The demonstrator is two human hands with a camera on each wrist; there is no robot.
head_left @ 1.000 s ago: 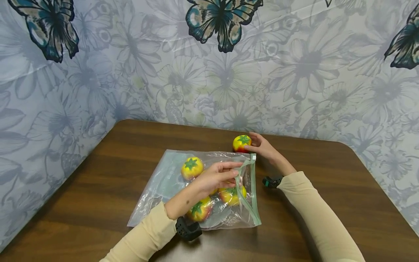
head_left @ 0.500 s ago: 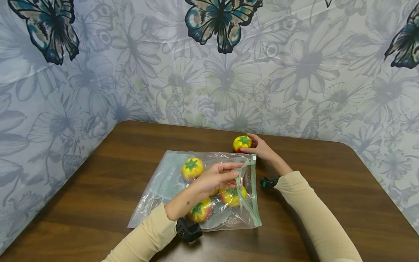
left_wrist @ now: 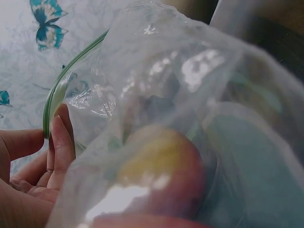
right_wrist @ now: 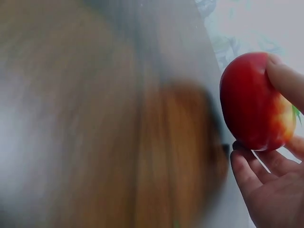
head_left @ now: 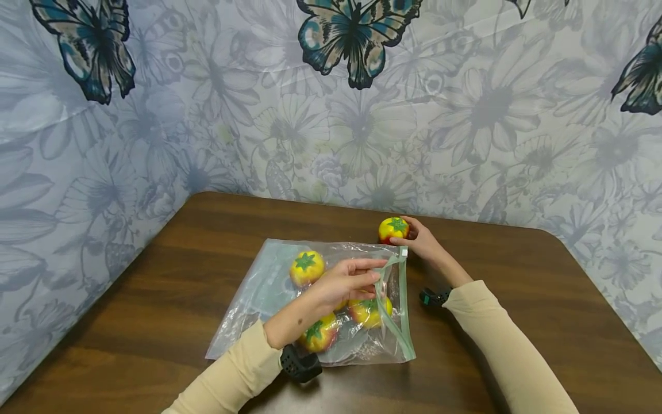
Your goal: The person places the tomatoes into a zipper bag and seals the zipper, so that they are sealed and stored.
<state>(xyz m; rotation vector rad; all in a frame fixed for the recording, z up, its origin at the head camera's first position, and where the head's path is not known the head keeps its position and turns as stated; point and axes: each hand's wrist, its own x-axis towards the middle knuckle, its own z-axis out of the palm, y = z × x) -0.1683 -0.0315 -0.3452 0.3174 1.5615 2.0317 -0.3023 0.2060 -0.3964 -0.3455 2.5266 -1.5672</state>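
Note:
My left hand (head_left: 343, 284) pinches the green zip edge (left_wrist: 49, 107) of a clear zip bag (head_left: 248, 305), keeping its mouth parted on the right. Inside the bag lie several yellow-and-red toy tomatoes with green star-shaped tops, one toy tomato (head_left: 307, 268) at the back and another (head_left: 319, 333) at the front. Beyond the bag's far right corner, my right hand (head_left: 426, 244) grips one more toy tomato (head_left: 393, 229) between thumb and fingers. In the right wrist view this held tomato (right_wrist: 251, 102) shows its glossy red side, with the thumb on top and fingers below.
A brown wooden table (head_left: 517, 299) with rounded far corners bears the bag. Behind it hangs a floral wall covering (head_left: 289, 132) with butterflies. Each wrist wears a black band, such as the left wristband (head_left: 301, 365).
My right hand's fingers have settled around the toy tomato and shifted it slightly to the right. My left hand keeps its pinch on the bag's edge. The head view has moved a little.

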